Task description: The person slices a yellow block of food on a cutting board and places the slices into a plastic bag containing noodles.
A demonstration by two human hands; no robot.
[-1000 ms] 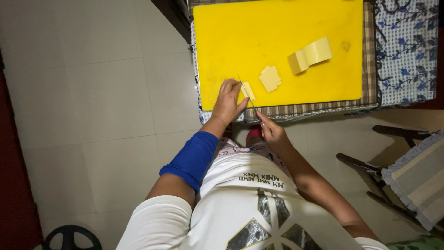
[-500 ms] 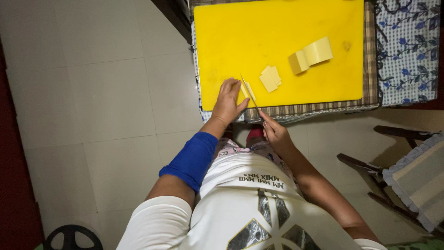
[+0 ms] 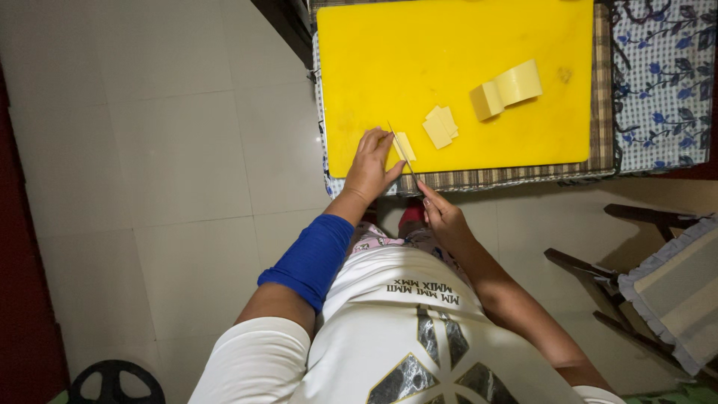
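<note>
**Blade moved up onto the slice**

From my remote seat, little shifted. The knife (image 3: pixel 402 153) climbed from the board's near edge until its thin blade lay across the pale slice (image 3: pixel 404 146) under the left hand (image 3: pixel 369 166). The right hand (image 3: pixel 443 215) followed it slightly forward, towards the yellow cutting board (image 3: pixel 389 67). The left fingers edged closer along the slice beside the blade.

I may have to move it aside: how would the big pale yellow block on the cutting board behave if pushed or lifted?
The pale yellow block looks flat-sided and lies on its broad face on the cutting board, so it would probably slide, not roll or tip. The thin slices already cut suggest it is soft, so it may dent or break under a hard pinch.
</note>
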